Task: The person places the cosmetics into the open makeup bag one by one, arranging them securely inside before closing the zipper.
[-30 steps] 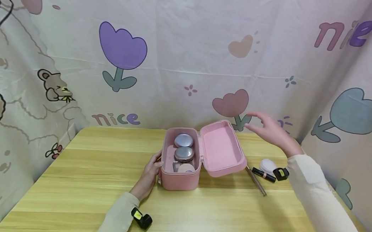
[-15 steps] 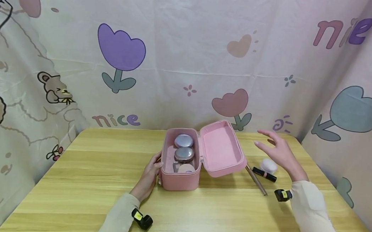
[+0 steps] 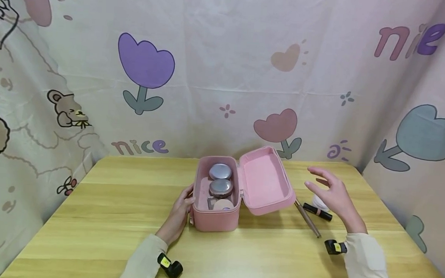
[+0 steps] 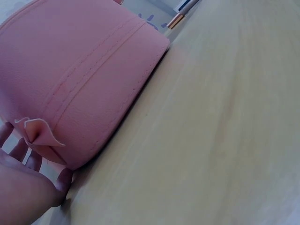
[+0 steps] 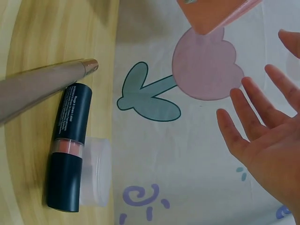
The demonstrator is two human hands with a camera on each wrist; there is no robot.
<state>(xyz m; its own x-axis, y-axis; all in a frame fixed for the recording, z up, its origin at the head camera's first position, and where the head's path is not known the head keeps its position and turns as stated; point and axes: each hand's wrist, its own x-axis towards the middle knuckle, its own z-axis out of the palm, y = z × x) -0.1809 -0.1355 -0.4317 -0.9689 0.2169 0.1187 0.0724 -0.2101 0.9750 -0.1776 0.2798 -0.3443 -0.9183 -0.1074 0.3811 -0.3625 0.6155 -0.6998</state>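
A pink cosmetic case (image 3: pixel 215 221) stands on the table with its lid (image 3: pixel 264 180) folded out to the right. Inside lie two round silvery compacts (image 3: pixel 220 172), a small square item (image 3: pixel 211 203) and a round beige item (image 3: pixel 223 205). My left hand (image 3: pixel 178 215) rests against the case's left side, below a small fabric flap (image 4: pixel 42 133) in the left wrist view. To the right, my right hand (image 3: pixel 333 197) hovers with spread fingers and holds nothing. Beneath it are a lipstick tube (image 3: pixel 317 212) and a white round container (image 3: pixel 319 203), partly hidden by the hand.
A slim brownish tube (image 3: pixel 307 218) lies beside the lipstick tube, right of the lid. The wooden table (image 3: pixel 127 192) ends at a printed cloth backdrop (image 3: pixel 211 70), which also hangs along both sides.
My right hand has drawn back from near the lid to the right and lower, over the small cosmetics. The left hand and the case stay in place.
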